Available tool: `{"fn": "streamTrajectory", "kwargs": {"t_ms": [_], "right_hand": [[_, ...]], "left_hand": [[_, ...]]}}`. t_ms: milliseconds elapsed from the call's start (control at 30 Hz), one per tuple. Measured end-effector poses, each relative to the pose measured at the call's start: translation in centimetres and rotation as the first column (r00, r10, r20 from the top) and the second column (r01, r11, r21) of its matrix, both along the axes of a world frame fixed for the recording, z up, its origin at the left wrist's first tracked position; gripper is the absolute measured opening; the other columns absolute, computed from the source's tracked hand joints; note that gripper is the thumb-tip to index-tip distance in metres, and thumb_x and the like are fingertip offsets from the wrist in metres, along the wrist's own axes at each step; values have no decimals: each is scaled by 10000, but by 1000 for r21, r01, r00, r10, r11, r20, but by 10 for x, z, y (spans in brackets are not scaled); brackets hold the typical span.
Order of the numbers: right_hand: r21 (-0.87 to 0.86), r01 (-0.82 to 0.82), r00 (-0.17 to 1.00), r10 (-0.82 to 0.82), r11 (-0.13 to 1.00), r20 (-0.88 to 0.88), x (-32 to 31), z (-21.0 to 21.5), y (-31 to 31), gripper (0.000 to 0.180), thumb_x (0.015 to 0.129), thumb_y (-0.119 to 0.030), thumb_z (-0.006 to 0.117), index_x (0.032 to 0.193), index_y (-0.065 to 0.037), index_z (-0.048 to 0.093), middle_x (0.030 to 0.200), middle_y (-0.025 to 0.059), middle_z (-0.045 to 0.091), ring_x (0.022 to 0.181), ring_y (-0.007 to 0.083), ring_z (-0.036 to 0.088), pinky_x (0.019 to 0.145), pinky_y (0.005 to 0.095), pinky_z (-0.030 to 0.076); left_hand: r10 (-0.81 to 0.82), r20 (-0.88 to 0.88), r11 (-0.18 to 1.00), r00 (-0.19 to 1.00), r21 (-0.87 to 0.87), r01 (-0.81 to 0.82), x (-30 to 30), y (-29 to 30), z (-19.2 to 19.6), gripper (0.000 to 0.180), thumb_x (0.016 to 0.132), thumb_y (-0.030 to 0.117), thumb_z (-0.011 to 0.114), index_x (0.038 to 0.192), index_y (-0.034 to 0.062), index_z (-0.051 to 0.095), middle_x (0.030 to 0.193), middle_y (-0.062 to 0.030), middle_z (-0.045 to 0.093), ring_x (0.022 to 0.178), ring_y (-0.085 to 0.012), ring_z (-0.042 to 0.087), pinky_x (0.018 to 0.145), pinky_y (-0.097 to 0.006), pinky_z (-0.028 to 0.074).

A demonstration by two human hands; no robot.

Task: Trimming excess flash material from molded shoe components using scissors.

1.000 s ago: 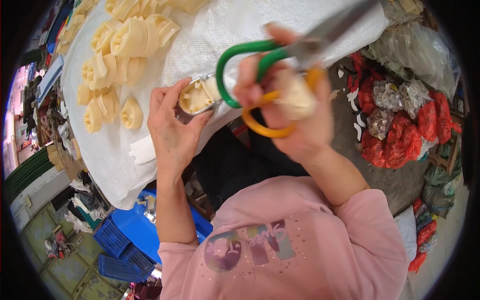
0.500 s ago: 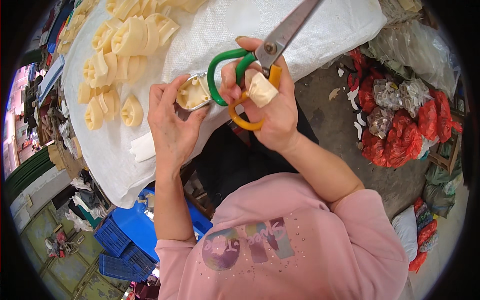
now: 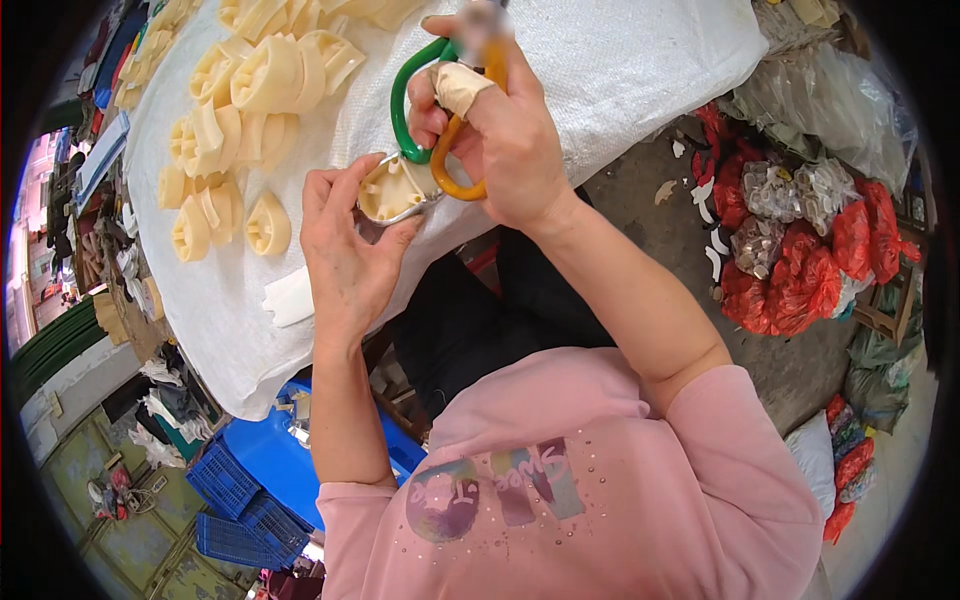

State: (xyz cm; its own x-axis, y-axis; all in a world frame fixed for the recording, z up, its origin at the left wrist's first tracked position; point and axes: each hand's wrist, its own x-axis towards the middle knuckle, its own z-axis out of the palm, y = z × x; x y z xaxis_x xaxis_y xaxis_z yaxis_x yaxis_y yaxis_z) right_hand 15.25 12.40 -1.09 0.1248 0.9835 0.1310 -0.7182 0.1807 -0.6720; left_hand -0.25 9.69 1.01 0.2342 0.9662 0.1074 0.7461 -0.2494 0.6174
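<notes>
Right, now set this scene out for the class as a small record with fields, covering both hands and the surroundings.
Left hand: holds a hollow cream part with silvery rim
Right hand: grips scissors with green and orange handle loops; cream wrap on one finger
Work surface: white woven sheet, cream pieces heaped to the left
Right side: red bags
Lower left: blue crates

Soft, fairly even light keeps the scene bright, strongest on the white sheet (image 3: 640, 80) and washed out at the opening (image 3: 22, 265) on the far left. Shadow lies beneath the sheet's near edge. The scissors' pivot (image 3: 482, 32) is blurred; toward the black rim, fisheye distortion bends straight edges
</notes>
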Motion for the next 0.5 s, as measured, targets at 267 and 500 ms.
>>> {"fn": "streamTrajectory", "kwargs": {"t_ms": [267, 500], "right_hand": [[206, 255, 869, -317, 945, 379, -6, -12, -1, 226, 851, -37, 440, 1054, 50, 490, 738, 53, 511, 635, 122, 491, 581, 275, 429], [30, 76, 996, -77, 997, 35, 13, 7, -3, 263, 876, -77, 445, 1121, 17, 465, 737, 54, 504, 627, 100, 484, 576, 253, 422]], "left_hand": [[-10, -36, 1000, 999, 4, 10, 3, 0, 4, 564, 579, -31, 765, 1115, 28, 599, 903, -82, 457, 807, -211, 517, 686, -295, 458], [30, 5, 999, 1000, -16, -30, 2, -1, 1, 556, 590, -11, 736, 1128, 35, 606, 865, -48, 458, 767, -169, 466, 702, -277, 427]]}}
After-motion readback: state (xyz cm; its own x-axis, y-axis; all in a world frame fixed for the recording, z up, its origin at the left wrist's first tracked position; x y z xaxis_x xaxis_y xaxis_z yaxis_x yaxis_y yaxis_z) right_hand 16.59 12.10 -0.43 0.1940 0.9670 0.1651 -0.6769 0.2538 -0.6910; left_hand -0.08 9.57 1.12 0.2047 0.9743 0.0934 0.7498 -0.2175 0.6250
